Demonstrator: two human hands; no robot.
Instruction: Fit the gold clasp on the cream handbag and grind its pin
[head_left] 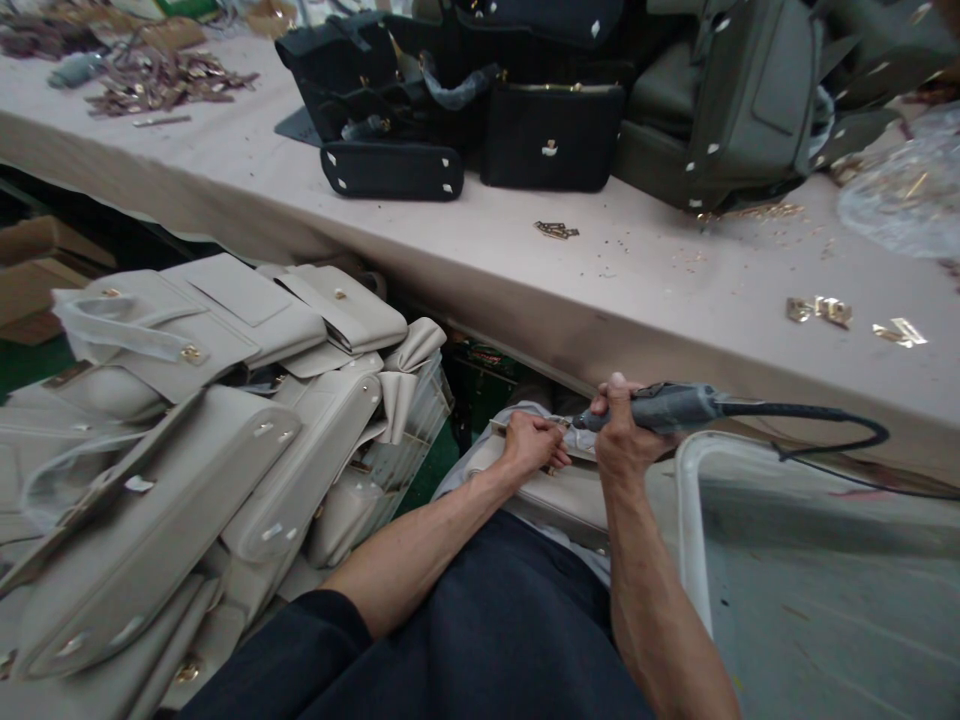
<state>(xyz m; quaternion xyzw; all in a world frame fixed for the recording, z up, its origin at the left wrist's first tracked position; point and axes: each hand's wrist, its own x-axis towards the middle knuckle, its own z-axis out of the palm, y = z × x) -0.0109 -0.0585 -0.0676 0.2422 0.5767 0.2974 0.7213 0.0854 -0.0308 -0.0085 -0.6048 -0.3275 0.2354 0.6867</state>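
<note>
Right hand (pixel 622 435) is wrapped tight around a grey corded power tool (pixel 667 407), its tip pointing left at the top edge of a beige bag (pixel 559 490) lying across the lap. Left hand (pixel 534 443) is curled, pressing down on that bag's edge right beside the tool tip. Beige bags (pixel 187 440) are piled up at left; black bags (pixel 450 100) sit on the table (pixel 660 290).

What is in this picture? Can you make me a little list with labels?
place: long work table
left hand: pressing on a beige bag on the lap
right hand: gripping a corded grey power tool, tip at the bag
left side: pile of beige bags
on table: black bags, grey bags, small gold metal fittings
</note>
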